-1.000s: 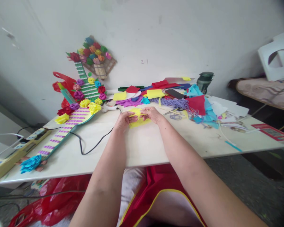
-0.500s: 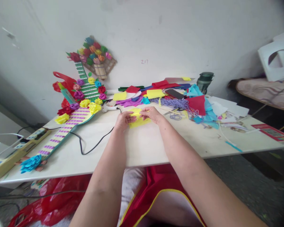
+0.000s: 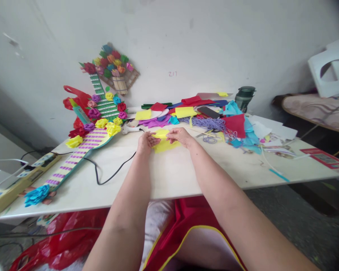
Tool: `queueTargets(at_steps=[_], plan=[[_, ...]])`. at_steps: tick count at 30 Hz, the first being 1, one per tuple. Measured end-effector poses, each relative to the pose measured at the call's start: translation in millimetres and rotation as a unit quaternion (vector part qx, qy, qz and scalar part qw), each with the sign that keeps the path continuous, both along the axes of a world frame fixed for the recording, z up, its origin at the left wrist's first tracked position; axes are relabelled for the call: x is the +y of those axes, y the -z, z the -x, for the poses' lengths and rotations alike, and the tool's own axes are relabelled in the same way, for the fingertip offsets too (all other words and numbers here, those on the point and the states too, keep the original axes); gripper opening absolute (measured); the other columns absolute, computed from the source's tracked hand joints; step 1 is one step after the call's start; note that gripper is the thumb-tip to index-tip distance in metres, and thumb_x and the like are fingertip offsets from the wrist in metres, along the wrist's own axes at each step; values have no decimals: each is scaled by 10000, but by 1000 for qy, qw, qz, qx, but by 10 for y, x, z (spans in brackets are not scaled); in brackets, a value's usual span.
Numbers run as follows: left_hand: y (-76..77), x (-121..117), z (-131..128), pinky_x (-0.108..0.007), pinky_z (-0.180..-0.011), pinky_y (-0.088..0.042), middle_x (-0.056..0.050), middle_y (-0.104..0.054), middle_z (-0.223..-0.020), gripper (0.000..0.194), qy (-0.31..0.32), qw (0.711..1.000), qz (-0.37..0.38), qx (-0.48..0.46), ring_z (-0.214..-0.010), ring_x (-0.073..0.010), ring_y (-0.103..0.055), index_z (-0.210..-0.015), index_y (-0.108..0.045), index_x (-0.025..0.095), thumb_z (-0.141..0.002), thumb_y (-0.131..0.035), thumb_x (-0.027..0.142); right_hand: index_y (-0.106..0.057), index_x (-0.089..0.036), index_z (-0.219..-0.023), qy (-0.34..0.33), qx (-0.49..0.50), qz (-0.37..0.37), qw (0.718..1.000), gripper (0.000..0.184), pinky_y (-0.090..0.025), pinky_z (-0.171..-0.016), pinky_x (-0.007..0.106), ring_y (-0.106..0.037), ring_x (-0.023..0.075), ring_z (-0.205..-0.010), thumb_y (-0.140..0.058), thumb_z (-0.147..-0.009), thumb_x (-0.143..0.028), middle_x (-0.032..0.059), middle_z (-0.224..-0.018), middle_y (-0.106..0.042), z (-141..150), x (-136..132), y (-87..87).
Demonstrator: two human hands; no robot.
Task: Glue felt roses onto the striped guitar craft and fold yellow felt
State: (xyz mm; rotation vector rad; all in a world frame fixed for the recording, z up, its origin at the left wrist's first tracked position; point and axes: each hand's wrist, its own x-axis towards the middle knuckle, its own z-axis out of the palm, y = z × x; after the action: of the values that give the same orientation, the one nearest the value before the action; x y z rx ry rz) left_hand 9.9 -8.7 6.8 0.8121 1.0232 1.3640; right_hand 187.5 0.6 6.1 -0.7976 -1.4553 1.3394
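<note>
In the head view, a yellow sheet [image 3: 165, 146] is held over the worktop [image 3: 175, 177], pinched by the right hand [image 3: 177, 136], the left hand's [image 3: 148, 143] grip being unclear; its far part seems gathered, its near part is left loose, and yellow flowers [image 3: 113, 129] are already formed.

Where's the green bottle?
In the head view, the dark green bottle stands on the right, at the back of the table by the wall, just right of the crumpled light-blue paper.

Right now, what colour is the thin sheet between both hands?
Yellow: the thin sheet, in head view.
</note>
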Motion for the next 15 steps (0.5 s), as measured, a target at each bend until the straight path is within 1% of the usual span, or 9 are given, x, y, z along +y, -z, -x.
queueTargets(at_steps=[3, 5, 10, 15], plan=[[19, 6, -17, -251, -505, -500, -44, -596, -480, 252, -7, 1000, 13, 20, -539, -191, -651, -681, -524, 146, -748, -568, 385, -617, -124, -621, 4, -2, -5, 1000, 250, -462, -463, 210, -542, 75, -414, -789, -540, -286, 12, -561, -657, 2, 0, 1], [33, 6, -28, -235, -462, -477, -44, -598, -482, 263, -7, 999, 16, 43, -474, -168, -618, -650, -501, 149, -733, -607, 375, -614, -128, -620, 6, -4, -10, 1000, 234, -461, -470, 210, -540, 73, -414, -780, -550, -277, 11, -568, -661, 2, 0, 3], [52, -6, -29, -205, -400, -424, -48, -595, -471, 205, -2, 997, -14, 78, -364, -114, -528, -618, -512, 131, -741, -588, 276, -611, -123, -614, 2, -7, -19, 1000, 234, -454, -470, 211, -535, 72, -412, -771, -547, -281, 17, -569, -661, -4, -1, 2], [71, -9, -12, -190, -356, -376, -24, -575, -440, 227, -20, 993, -38, 110, -323, -97, -483, -600, -497, 146, -715, -615, 303, -616, -125, -603, -1, -7, -14, 1000, 254, -457, -462, 210, -535, 73, -407, -785, -522, -296, 11, -555, -658, 0, -13, -8]])
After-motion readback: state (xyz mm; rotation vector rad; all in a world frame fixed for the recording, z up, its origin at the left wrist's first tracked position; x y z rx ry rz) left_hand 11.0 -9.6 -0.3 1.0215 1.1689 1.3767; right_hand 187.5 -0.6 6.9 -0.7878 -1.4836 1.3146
